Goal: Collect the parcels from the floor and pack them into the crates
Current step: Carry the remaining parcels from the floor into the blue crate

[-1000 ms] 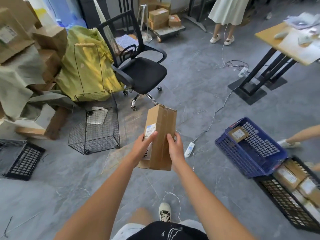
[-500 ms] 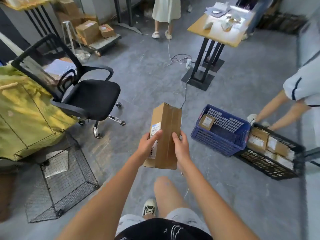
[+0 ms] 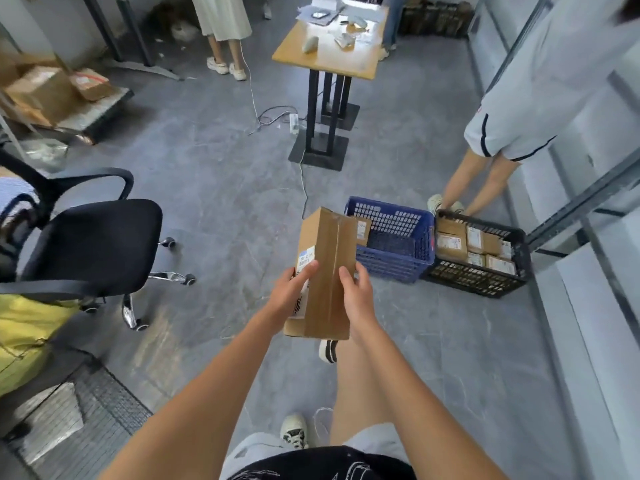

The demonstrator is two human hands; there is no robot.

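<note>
I hold a long brown cardboard parcel (image 3: 329, 258) with a white label upright in front of me. My left hand (image 3: 292, 289) grips its labelled left side and my right hand (image 3: 356, 294) grips its right side. Just beyond it on the floor stands a blue crate (image 3: 394, 263) with one small parcel (image 3: 362, 231) leaning in its left corner. Against the blue crate's right side sits a black crate (image 3: 481, 280) filled with several labelled parcels.
A person in a light shirt bends over the black crate (image 3: 540, 98). A black office chair (image 3: 86, 244) is at left, a wire cage (image 3: 79, 417) at lower left. A wooden table (image 3: 329, 57) on black legs stands ahead, with a cable on the floor (image 3: 303, 188). Another person stands at the back (image 3: 225, 32).
The view has swung right and I have stepped forward with the parcel. The two crates are nearer and more centred; the chair has slid to the left edge.
</note>
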